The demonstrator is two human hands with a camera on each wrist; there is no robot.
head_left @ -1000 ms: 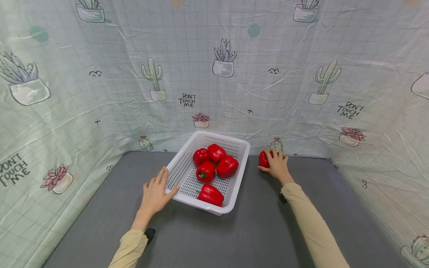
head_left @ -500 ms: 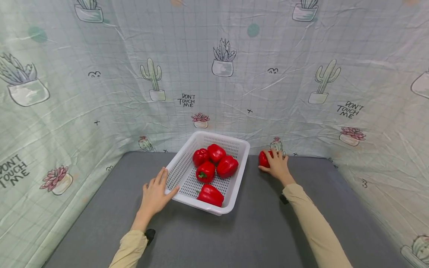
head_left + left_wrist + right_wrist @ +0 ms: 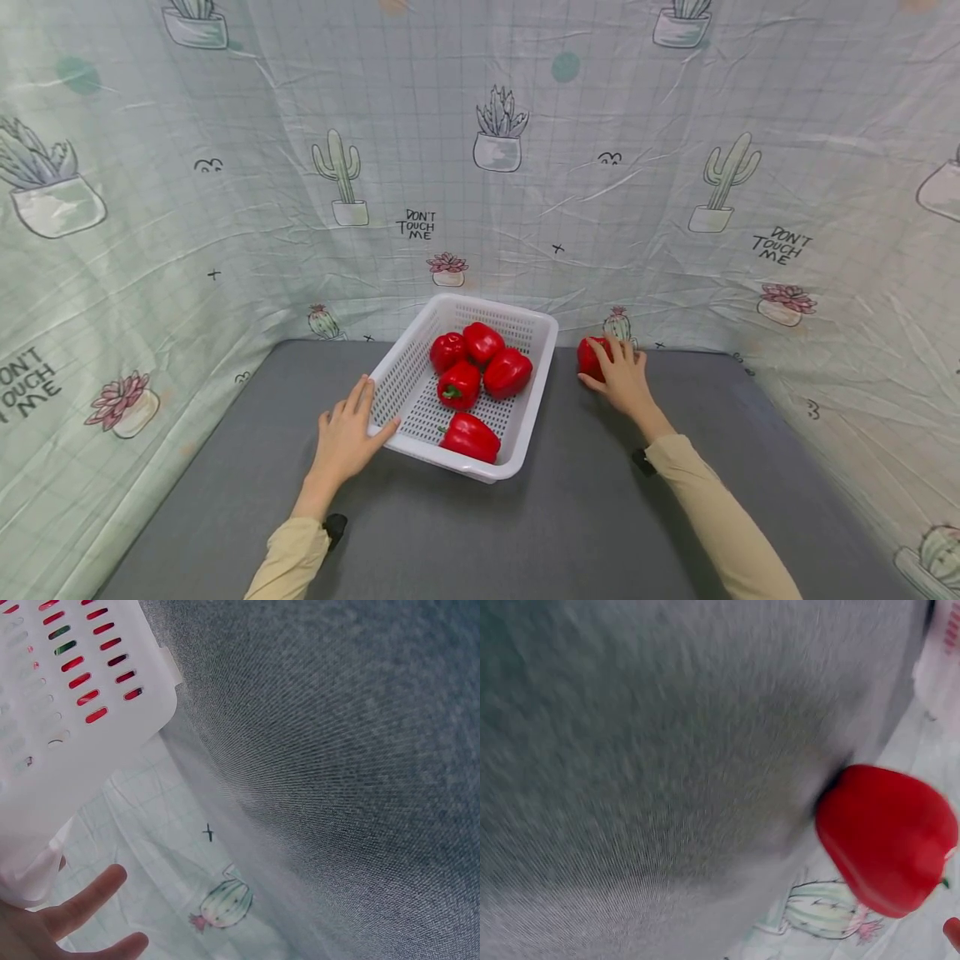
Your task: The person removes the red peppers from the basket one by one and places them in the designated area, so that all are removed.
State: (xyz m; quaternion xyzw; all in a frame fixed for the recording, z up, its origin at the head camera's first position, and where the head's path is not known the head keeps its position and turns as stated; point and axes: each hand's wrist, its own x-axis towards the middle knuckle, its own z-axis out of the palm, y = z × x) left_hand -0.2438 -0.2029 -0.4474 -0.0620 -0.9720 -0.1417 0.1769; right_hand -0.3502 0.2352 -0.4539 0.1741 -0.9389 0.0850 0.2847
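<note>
My left hand (image 3: 346, 439) rests at the near left corner of a white perforated plastic basket (image 3: 536, 392), thumb across the rim and the other fingers spread straight along the outside. From the left wrist view, two extended fingers (image 3: 90, 900) show beside the basket wall (image 3: 112, 742). Right of the basket, my right hand (image 3: 625, 379) holds a red bell pepper (image 3: 589, 358) at the back of the table, thumb on its near side and fingers over its top. In the right wrist view that bell pepper (image 3: 885, 836) appears large, with one fingertip (image 3: 952, 932) at the frame edge.
Inside the basket lie several red bell peppers (image 3: 507, 372), one of them (image 3: 471, 437) apart near the front. A dark grey cloth covers the table (image 3: 450, 542). Behind it and along both sides hangs a curtain (image 3: 420, 125) printed with cacti.
My right wrist and forearm have shifted slightly right and towards me, while the fingers stay around the bell pepper. The left hand and basket hold their place.
</note>
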